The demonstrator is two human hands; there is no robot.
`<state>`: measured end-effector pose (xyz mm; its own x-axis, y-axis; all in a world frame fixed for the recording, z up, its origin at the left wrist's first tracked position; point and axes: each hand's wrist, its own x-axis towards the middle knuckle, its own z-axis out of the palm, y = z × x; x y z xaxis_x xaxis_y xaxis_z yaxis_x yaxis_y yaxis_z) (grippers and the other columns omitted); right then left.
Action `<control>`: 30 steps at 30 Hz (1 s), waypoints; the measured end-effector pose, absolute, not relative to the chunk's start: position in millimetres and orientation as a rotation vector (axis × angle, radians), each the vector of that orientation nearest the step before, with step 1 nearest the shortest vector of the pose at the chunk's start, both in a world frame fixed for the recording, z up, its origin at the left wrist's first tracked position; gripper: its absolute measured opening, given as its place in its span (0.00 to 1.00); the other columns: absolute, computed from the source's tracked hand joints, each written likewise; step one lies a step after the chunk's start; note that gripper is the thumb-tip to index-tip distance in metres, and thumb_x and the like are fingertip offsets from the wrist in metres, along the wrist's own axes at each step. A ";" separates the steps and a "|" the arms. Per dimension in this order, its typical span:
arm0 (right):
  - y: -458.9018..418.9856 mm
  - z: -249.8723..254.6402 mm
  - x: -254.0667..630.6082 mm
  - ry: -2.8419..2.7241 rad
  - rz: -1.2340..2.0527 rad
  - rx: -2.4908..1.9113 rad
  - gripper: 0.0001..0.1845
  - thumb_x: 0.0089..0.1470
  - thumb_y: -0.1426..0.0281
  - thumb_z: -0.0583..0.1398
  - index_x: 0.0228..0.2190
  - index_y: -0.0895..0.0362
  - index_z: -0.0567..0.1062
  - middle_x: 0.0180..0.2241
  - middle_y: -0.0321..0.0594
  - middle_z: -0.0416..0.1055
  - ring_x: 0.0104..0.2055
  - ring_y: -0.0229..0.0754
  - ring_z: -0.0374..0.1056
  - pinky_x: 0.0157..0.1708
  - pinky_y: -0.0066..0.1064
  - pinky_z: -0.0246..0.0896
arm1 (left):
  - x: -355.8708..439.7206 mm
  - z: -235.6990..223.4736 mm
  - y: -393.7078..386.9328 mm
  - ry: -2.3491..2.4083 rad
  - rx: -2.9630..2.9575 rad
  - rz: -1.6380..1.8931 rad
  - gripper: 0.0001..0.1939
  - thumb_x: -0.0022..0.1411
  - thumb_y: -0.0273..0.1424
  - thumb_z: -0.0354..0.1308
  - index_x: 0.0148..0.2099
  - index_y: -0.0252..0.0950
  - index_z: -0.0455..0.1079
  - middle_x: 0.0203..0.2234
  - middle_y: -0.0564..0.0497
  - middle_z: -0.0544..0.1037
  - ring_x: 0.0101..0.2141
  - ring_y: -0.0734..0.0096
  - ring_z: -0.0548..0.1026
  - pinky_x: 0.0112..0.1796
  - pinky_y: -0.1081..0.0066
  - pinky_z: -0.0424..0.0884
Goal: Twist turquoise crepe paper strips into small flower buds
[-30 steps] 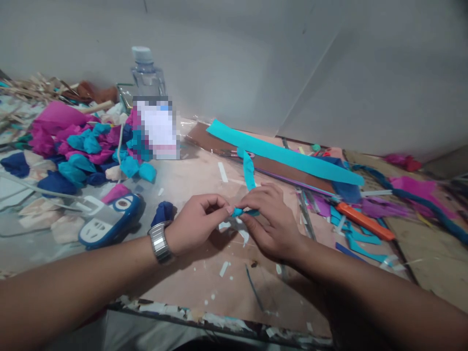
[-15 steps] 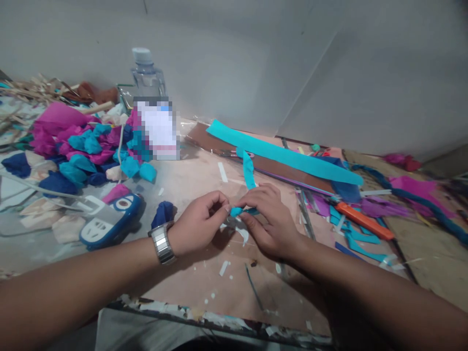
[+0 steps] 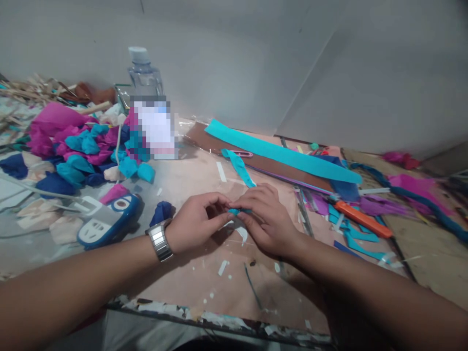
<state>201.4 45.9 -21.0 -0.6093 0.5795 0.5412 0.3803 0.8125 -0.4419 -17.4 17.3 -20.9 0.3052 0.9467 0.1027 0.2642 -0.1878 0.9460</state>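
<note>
A narrow turquoise crepe paper strip [image 3: 240,168] runs from the far side of my right hand into the fingertips of both hands. My left hand [image 3: 195,219], with a metal watch on the wrist, pinches the strip's near end between thumb and fingers. My right hand [image 3: 270,219] is closed on the same strip, its fingers curled over the paper and its thumb below. The fingertips of both hands meet there, and only a small twisted bit of turquoise shows between them. A white paper scrap [image 3: 241,233] lies just below.
Crumpled pink, blue and turquoise paper pieces [image 3: 76,168] and a blue-white power strip [image 3: 109,222] lie left. A clear bottle [image 3: 144,78] stands behind a pixelated patch. Beyond my hands is a wide turquoise paper band [image 3: 285,153]; an orange cutter [image 3: 361,219] lies right.
My left fingertips have come up against my right fingers, covering more of the twisted end. The strip's free tail has swung to the left.
</note>
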 end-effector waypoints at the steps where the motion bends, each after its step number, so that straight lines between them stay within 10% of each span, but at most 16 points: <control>1: 46.0 -20.8 201.5 -2.293 0.374 -0.699 0.12 0.66 0.72 0.60 0.49 0.50 0.77 0.41 0.41 0.78 0.47 0.48 0.70 0.53 0.49 0.57 | -17.7 -21.3 17.6 1.120 1.668 0.934 0.05 0.66 0.30 0.64 0.44 0.36 0.77 0.35 0.52 0.82 0.34 0.72 0.77 0.37 0.72 0.72; 30: 43.6 -14.2 201.2 -2.156 0.407 -0.712 0.10 0.60 0.71 0.64 0.44 0.51 0.73 0.40 0.41 0.77 0.46 0.49 0.71 0.54 0.49 0.60 | -16.0 -13.3 13.0 1.087 1.685 1.035 0.08 0.64 0.33 0.67 0.43 0.36 0.76 0.41 0.47 0.81 0.41 0.66 0.78 0.45 0.66 0.73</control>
